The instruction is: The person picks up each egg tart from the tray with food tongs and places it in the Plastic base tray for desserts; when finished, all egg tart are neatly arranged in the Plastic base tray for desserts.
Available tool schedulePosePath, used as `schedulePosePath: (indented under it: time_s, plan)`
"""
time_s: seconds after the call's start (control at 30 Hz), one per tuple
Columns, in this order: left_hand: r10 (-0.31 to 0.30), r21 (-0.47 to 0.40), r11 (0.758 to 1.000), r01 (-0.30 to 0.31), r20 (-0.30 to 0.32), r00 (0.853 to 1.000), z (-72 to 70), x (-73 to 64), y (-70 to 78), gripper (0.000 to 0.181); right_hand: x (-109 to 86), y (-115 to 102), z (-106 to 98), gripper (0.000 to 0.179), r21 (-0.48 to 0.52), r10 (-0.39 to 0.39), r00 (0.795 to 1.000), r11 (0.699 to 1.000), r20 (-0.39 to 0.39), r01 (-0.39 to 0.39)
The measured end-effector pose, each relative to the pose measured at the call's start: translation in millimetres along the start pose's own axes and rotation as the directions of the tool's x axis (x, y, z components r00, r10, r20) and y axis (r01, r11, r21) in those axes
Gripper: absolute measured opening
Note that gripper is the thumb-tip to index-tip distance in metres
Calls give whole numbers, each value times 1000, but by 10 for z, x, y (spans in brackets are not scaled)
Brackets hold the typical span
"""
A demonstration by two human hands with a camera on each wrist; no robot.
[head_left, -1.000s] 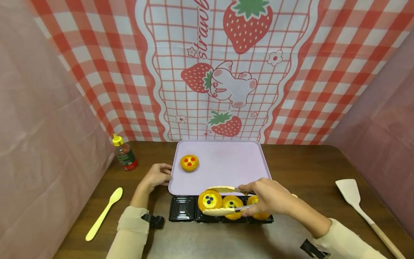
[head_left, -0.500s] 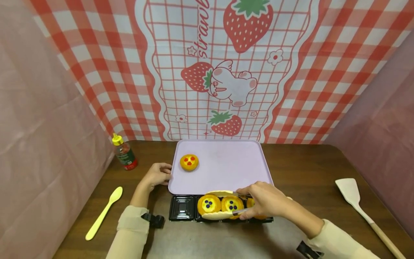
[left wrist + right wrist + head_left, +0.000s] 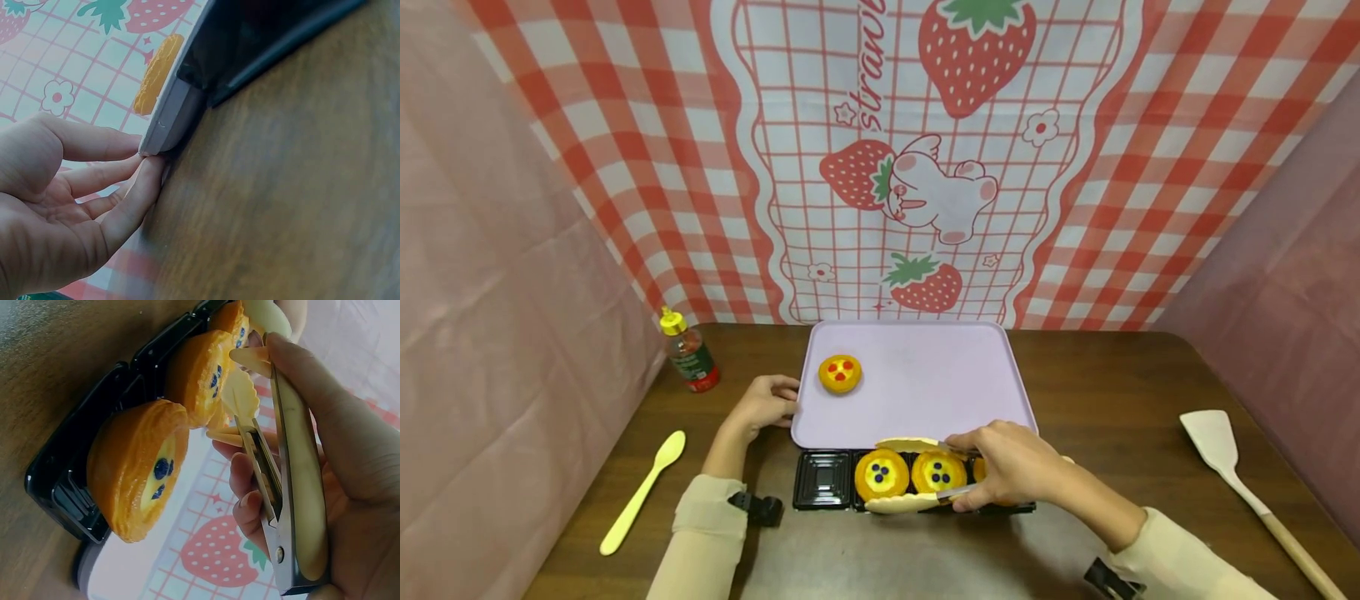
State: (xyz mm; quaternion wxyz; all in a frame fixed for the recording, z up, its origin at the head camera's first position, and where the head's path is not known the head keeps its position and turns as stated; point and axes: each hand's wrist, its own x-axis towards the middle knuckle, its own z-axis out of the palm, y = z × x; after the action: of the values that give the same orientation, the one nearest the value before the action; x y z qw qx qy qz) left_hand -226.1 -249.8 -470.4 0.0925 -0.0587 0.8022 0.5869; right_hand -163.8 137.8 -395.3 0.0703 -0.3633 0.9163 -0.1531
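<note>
Across the counter (image 3: pixel 1105 392), I see bottle (image 3: pixel 692 362), spoon (image 3: pixel 643 492) and spatula (image 3: pixel 1247 487) well aside; my left hand (image 3: pixel 765 406) pinches the tray (image 3: pixel 925 383), my right hand (image 3: pixel 1011 462) grips tongs (image 3: pixel 902 504).

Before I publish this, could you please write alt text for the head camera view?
A right hand holds tongs whose tips flank a blue-dotted tart in a black tray; the left hand holds the edge of a lilac tray bearing one red-dotted tart. Spoon left, spatula right.
</note>
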Motion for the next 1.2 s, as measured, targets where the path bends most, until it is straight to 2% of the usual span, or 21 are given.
schedulePosePath:
  time_s: [0.27, 0.47, 0.83, 1.0, 1.2]
  plan:
    - [0, -7, 1000, 0, -3, 1000, -9, 8, -22, 45, 2, -30, -85, 81, 5, -13, 1000, 1000, -21, 13]
    - [0, -4, 1000, 0, -7, 1000, -17, -2, -25, 44, -11, -28, -116, 91, 22, 9, 999, 1000, -53, -8]
    - [4, -14, 1000, -4, -3, 1000, -15, 9, -36, 45, 48, -22, -281, 96, 47, 18, 993, 999, -119, -12]
    - [5, -14, 1000, -5, -4, 1000, -9, -1, -17, 44, 150, -32, -373, 100, 31, -5, 989, 999, -148, 10]
    - [5, -3, 1000, -5, -12, 1000, 3, -3, -5, 43, 379, -56, -457, 101, 17, -6, 983, 1000, -185, 9]
